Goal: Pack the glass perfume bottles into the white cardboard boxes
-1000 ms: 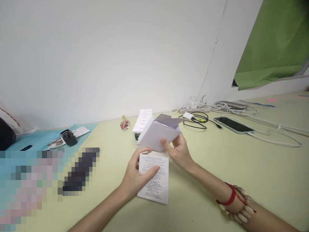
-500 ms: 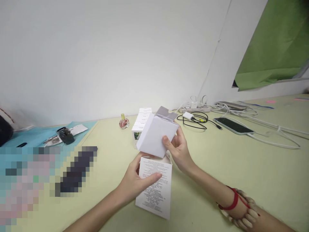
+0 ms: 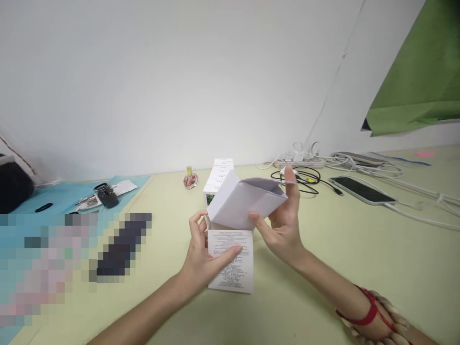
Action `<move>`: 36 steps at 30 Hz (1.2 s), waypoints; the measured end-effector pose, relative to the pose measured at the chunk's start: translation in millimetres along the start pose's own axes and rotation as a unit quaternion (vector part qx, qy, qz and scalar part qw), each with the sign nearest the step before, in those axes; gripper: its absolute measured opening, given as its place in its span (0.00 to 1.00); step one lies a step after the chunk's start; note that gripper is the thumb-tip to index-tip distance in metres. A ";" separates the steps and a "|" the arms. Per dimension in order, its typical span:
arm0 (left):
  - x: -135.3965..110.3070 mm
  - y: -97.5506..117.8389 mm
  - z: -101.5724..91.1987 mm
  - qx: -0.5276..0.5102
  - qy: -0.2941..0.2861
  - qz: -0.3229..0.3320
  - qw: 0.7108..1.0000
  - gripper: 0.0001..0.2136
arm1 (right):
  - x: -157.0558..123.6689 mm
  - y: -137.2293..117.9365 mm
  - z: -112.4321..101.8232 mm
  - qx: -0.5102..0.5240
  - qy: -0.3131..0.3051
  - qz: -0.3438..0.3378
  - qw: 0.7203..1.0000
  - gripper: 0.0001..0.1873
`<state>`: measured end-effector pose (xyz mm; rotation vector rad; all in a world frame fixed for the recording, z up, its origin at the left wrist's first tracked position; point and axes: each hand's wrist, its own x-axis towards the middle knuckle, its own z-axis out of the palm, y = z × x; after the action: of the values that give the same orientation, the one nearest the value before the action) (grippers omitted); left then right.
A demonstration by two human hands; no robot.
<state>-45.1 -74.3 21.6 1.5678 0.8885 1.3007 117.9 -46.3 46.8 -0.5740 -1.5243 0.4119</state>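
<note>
Cardboard, thin and white, makes up both pieces in hand. A printed carton [image 3: 232, 261] stands on the surface [image 3: 323, 249] close to the person. A plain card sleeve [image 3: 240, 203] is held tilted just above the carton's top; whether the two touch is hidden by the sleeve's lower edge.

Both look light and hollow. They seem stiff along their creases but easy to dent in the middle of a panel, and the smooth faces may slip a little. Edges and corners look like the safest places to take hold.

The left hand [image 3: 203, 261] does this, with its thumb lying across the printed face and its fingers wrapped round the left edge, clamped on the carton. The right hand [image 3: 283, 225] has its thumb under the sleeve's near edge and its fingers pressed behind the far side, closed on the sleeve.

Just behind the sleeve stands a row of white boxes [image 3: 219, 175], the closest thing in the way. A small glass bottle [image 3: 190, 178] sits beside them and looks fragile and easy to tip. Well off to the right lie black and white cables [image 3: 305, 175] and a phone [image 3: 361, 189]. Far left, keys [image 3: 104, 195] rest on a blue mat [image 3: 64, 201].
</note>
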 end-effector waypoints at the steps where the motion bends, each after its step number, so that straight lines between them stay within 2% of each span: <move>1: -0.4 -0.6 0.7 0.001 0.006 0.011 1.000 0.30 | 0.8 0.0 -0.6 -0.012 0.001 -0.013 1.000 0.44; 5: -2.1 0.2 3.6 0.016 0.030 0.052 0.998 0.30 | 3.5 1.2 -2.9 -0.046 -0.002 -0.047 0.998 0.43; 9: -2.8 -1.4 3.6 0.060 0.026 0.103 0.993 0.32 | 3.7 1.7 -4.1 -0.051 -0.011 -0.066 0.996 0.35; 11: -1.8 -6.3 1.0 0.099 0.035 0.148 0.983 0.33 | 3.4 1.0 -4.5 -0.046 -0.012 -0.069 0.996 0.31; 13: 0.6 -12.9 -3.3 0.163 0.061 0.232 0.957 0.34 | 3.3 -0.2 -4.8 -0.035 -0.010 -0.068 0.997 0.29; 15: 4.0 -19.0 -8.1 0.227 0.083 0.324 0.915 0.34 | 3.6 -1.1 -5.2 -0.026 -0.006 -0.065 0.997 0.27; 17: 7.0 -22.5 -11.8 0.262 0.090 0.360 0.891 0.35 | 4.0 -1.3 -5.4 -0.026 -0.004 -0.064 0.998 0.26; 24: 9.7 -22.5 -12.6 0.260 0.104 0.309 0.909 0.33 | 3.9 -0.2 -3.1 0.002 -0.017 -0.100 0.995 0.25; 29: 9.5 -27.1 -12.0 0.258 0.110 0.317 0.906 0.31 | 0.5 0.0 0.4 0.032 -0.015 -0.071 0.997 0.25; 34: 6.6 -28.5 -9.4 0.199 0.068 0.251 0.945 0.29 | -7.6 4.1 4.3 0.005 -0.024 -0.058 0.998 0.23; 36: 7.0 -28.1 -9.4 0.197 0.061 0.251 0.946 0.29 | -7.8 5.0 3.1 -0.021 -0.012 -0.065 0.998 0.19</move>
<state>-52.7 -56.3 -1.8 2.1454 0.8979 1.6608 115.1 -46.5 37.4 -0.5009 -1.5878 0.2875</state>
